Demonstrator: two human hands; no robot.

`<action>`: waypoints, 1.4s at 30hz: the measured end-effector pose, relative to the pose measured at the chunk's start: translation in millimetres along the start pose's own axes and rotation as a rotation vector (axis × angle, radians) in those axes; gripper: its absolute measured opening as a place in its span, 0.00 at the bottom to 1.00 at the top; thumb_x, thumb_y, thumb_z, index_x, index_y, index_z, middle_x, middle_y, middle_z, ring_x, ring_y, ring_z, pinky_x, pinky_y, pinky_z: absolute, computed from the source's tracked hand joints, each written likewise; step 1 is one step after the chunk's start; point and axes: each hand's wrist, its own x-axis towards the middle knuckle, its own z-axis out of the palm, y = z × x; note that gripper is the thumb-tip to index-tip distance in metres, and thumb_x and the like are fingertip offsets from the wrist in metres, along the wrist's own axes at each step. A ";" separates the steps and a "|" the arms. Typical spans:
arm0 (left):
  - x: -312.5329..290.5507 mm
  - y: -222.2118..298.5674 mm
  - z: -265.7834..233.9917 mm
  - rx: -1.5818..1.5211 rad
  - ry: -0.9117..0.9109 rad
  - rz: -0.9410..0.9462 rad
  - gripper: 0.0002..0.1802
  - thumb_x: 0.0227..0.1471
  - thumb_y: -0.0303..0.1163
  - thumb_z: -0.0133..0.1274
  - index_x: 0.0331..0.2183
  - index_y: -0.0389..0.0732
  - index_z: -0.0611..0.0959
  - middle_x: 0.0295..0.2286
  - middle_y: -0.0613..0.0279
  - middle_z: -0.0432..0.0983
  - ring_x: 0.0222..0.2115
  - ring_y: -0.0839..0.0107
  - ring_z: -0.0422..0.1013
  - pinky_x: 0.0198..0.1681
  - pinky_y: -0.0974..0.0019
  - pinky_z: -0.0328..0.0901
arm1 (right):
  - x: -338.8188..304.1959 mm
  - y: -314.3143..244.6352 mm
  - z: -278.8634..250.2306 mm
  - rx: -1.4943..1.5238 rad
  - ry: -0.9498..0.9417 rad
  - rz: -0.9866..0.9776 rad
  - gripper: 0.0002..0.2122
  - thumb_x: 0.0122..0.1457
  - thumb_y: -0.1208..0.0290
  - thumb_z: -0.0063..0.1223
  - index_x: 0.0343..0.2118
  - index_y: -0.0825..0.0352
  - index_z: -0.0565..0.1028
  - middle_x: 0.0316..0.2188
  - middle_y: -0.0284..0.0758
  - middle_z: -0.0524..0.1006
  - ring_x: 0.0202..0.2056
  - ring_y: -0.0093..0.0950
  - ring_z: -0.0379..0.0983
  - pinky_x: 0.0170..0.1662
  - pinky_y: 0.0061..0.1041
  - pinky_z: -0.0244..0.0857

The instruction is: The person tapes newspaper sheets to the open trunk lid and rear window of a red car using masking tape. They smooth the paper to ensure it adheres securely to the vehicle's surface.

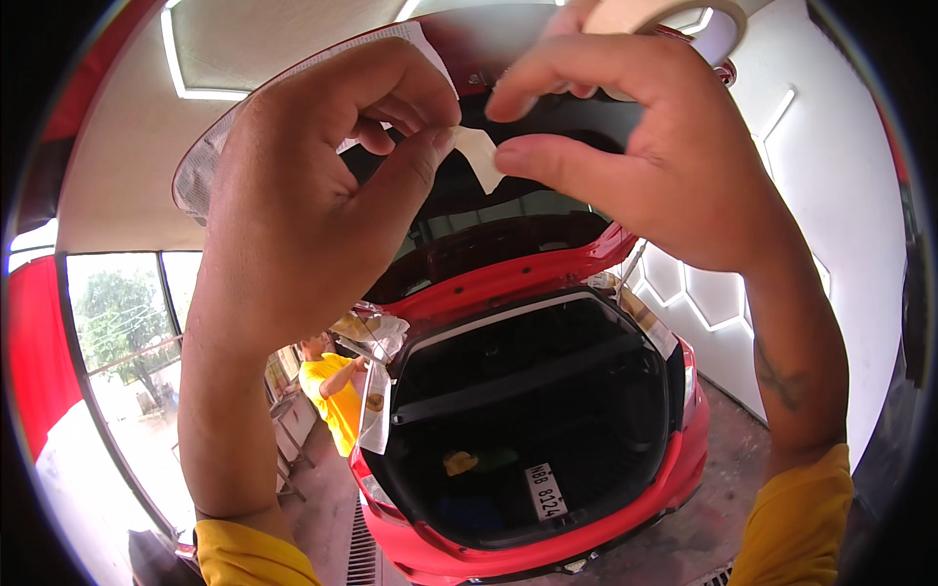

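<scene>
Short strip of matte cream paper masking tape [480, 161]: likely near weightless, soft, easily torn or creased, probably sticky on one face; best taken lightly by extreme end or edges. Looks pale, plain, bent partway, lower end angled. Sits between both hands, before raised red tailgate [503, 288] of red hatchback car [689, 459]. Left hand [293, 186]: thumb and forefinger pinching strip's upper left end. Right hand [674, 146]: thumb and forefinger spread, thumb tip beside strip, contact unclear. Beige ring-shaped tape roll [627, 15] at right hand, hold cannot be told.
</scene>
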 end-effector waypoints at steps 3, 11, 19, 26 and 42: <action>3.6 3.3 0.1 -0.001 -0.017 0.032 0.05 0.58 0.17 0.59 0.37 0.35 0.83 0.35 0.64 0.81 0.38 0.75 0.75 0.47 0.69 0.68 | 12.5 -1.8 -3.0 -0.073 -0.049 -0.028 0.08 0.59 0.69 0.65 0.37 0.66 0.82 0.29 0.32 0.81 0.34 0.27 0.77 0.41 0.27 0.69; 40.8 -81.6 3.5 0.457 0.511 0.034 0.13 0.61 0.26 0.59 0.49 0.44 0.87 0.40 0.59 0.86 0.37 0.72 0.81 0.46 0.64 0.73 | 35.7 84.1 -6.6 -0.072 0.219 0.365 0.11 0.66 0.63 0.61 0.35 0.68 0.83 0.28 0.32 0.82 0.29 0.22 0.74 0.35 0.26 0.68; 40.1 -158.1 44.6 0.510 0.088 -0.026 0.19 0.57 0.32 0.60 0.51 0.43 0.84 0.41 0.53 0.84 0.41 0.51 0.80 0.50 0.54 0.73 | 64.9 100.5 13.6 0.271 0.133 0.643 0.11 0.65 0.63 0.62 0.40 0.67 0.83 0.31 0.30 0.83 0.32 0.23 0.77 0.38 0.27 0.71; 20.0 -166.2 49.5 0.636 0.004 0.119 0.23 0.61 0.43 0.58 0.56 0.49 0.83 0.48 0.53 0.76 0.52 0.53 0.72 0.57 0.52 0.68 | 62.7 133.8 76.6 0.402 -0.057 0.303 0.11 0.65 0.62 0.57 0.37 0.67 0.82 0.25 0.28 0.78 0.29 0.18 0.73 0.35 0.24 0.67; 0.4 -167.4 60.5 0.834 0.007 0.139 0.40 0.58 0.71 0.50 0.62 0.58 0.78 0.55 0.56 0.70 0.57 0.51 0.65 0.63 0.46 0.60 | 90.5 137.9 144.1 -0.214 0.263 0.258 0.20 0.61 0.46 0.50 0.39 0.55 0.87 0.34 0.46 0.83 0.41 0.47 0.79 0.49 0.46 0.70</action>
